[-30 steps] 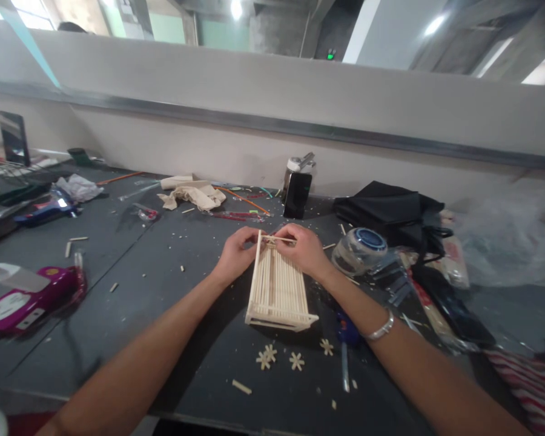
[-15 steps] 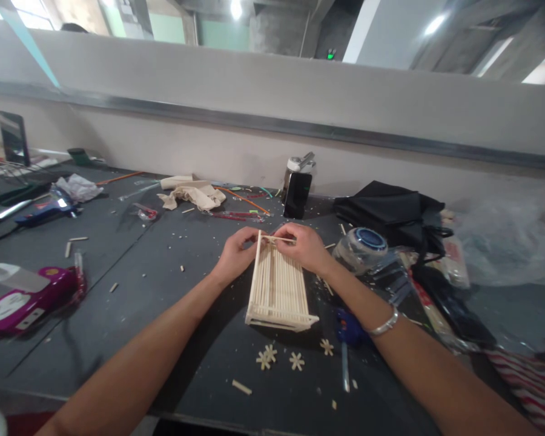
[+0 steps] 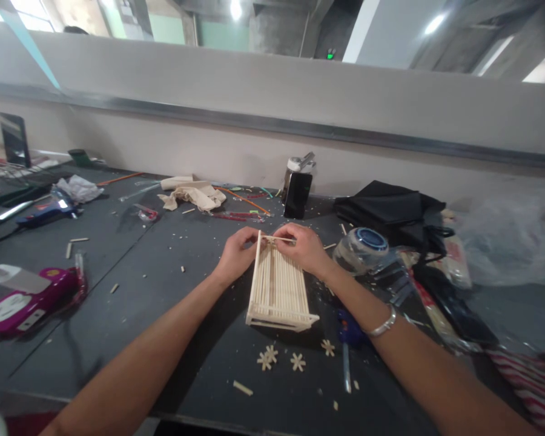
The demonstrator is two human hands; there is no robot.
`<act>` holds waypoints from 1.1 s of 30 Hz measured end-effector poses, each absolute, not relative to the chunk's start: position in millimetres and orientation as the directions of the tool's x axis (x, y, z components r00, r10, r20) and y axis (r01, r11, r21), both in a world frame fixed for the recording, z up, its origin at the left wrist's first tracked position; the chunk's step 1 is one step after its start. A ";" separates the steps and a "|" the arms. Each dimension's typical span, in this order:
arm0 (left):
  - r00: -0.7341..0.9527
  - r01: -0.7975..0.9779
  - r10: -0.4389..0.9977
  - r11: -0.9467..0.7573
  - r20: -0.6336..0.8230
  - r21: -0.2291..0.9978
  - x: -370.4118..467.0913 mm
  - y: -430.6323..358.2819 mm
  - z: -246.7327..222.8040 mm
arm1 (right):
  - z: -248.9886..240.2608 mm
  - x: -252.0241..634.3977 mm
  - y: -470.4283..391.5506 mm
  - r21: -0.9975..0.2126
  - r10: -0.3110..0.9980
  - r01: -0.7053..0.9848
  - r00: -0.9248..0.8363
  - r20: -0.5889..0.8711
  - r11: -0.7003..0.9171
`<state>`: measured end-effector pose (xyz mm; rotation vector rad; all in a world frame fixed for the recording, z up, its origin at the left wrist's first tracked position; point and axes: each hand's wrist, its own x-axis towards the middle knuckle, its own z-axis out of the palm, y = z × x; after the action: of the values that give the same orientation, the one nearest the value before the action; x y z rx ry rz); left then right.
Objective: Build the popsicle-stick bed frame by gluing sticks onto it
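A small frame of thin wooden sticks (image 3: 281, 284) rests on the dark table in front of me, its slatted base facing up. At its far left corner, my left hand (image 3: 237, 255) is closed with the fingertips pinching the frame. My right hand (image 3: 302, 249) is closed at the far end too, its fingertips by a thin cross stick and a small star-shaped piece partly hidden between the hands. Nearer me lie several wooden star pieces (image 3: 298, 362) and a short loose stick (image 3: 242, 388).
Right of the frame stand a clear jar with a blue lid (image 3: 367, 241) and a blue-handled screwdriver (image 3: 346, 351). A phone (image 3: 298, 195) leans at the back. Black cloth (image 3: 386, 212) lies behind the jar. On the left are a purple device (image 3: 31, 300) and a glue gun (image 3: 52, 209).
Hardly anything differs. Both hands keep their place at the frame's far end, and the whole view has shifted very slightly.
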<state>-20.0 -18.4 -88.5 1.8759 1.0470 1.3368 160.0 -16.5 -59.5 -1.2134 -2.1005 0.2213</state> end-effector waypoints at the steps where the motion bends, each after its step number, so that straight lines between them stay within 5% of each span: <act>1: 0.181 0.257 0.862 -0.507 0.474 0.823 -19.9 -18.7 -88.2 | -59.3 160.0 -16.5 -0.461 0.815 0.697 -0.326 0.480 0.550; 33: 0.193 0.210 0.892 -0.445 0.410 0.870 -20.3 -19.3 -86.4 | -53.7 159.7 -20.7 -0.579 0.861 0.643 -0.310 0.403 0.502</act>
<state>-20.3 -19.3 -86.4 1.7952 1.0346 1.2851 159.7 -20.7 -53.7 -1.2283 -2.0586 0.4082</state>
